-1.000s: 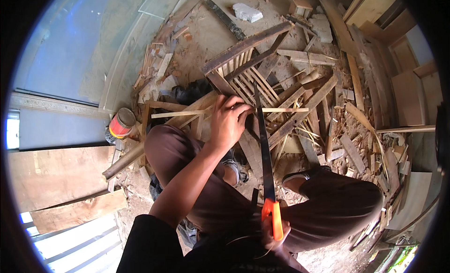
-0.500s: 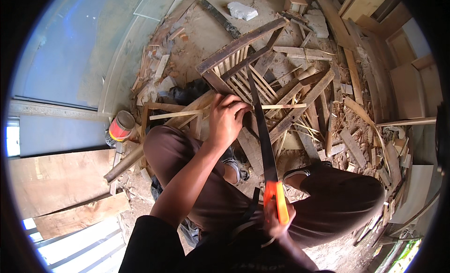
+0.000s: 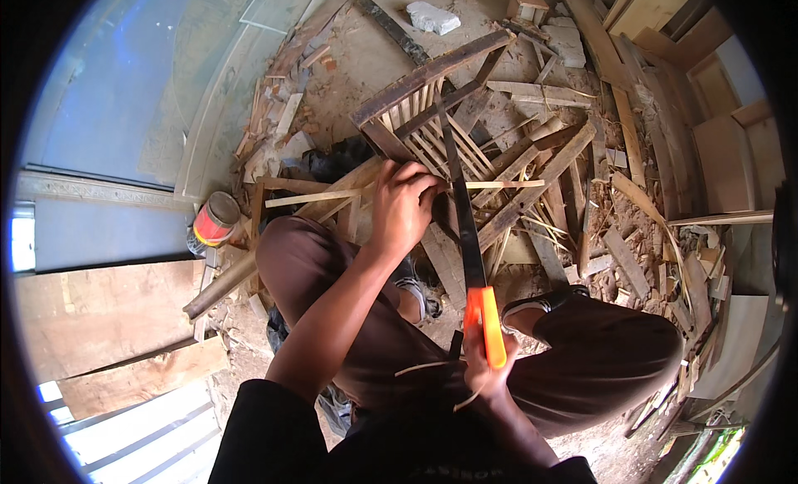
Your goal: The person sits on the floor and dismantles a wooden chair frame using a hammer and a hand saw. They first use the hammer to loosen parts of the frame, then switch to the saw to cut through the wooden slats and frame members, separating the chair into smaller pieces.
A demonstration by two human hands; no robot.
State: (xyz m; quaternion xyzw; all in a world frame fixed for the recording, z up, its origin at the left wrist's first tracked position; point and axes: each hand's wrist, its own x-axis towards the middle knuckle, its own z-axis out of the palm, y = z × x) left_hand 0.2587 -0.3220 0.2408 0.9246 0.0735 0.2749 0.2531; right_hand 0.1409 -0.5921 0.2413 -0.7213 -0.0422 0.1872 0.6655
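Observation:
My right hand [image 3: 489,369] is wrapped round the orange handle of a handsaw [image 3: 470,247], whose long dark blade points away from me. The blade crosses a thin, pale wooden strip [image 3: 509,185] just right of my left hand [image 3: 402,203]. The fingers of that hand are closed on the strip and press it down near a dark beam. Beyond the strip lies a dark wooden frame with slats [image 3: 416,122], partly behind the blade. Whether the blade has cut into the strip is too small to tell.
Scrap timber [image 3: 532,189] is piled round the frame and to its right. A red and yellow can [image 3: 218,219] stands at the left, near plywood sheets [image 3: 108,313]. A white block [image 3: 433,18] lies at the far side. Wooden shelving [image 3: 723,164] lines the right.
My right hand and the saw have moved forward, away from me, along the blade's line. The left hand and the strip stay almost where they were.

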